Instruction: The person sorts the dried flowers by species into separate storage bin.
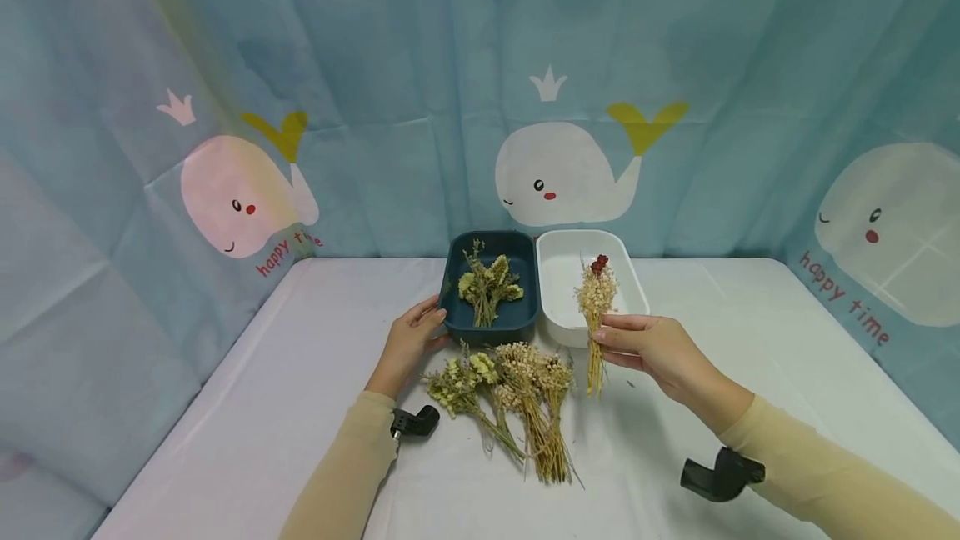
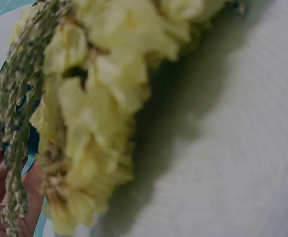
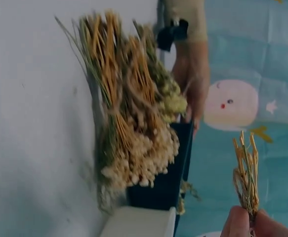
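My right hand [image 1: 656, 352] pinches the stems of a small dried flower bunch [image 1: 596, 298], upright, with cream blossoms and a dark red flower at its top. In the head view it overlaps the white container [image 1: 551, 298]. In the right wrist view only its stems [image 3: 247, 173] show above my fingertips. My left hand [image 1: 408, 344] touches the near left side of the dark blue container [image 1: 447, 290], its fingers fairly straight. Inside that container lies a yellow-green dried bunch [image 1: 489, 286]. Yellow flowers [image 2: 99, 113] fill much of the left wrist view, partly hiding my left hand.
In front of the containers, yellow dried flowers [image 1: 461, 386] and several cream bunches [image 1: 536, 390] with tan stems lie on the white tablecloth [image 1: 660, 448]. The two containers stand side by side near a blue curtain [image 1: 420, 157] printed with whales. Black mounts sit on both wrists.
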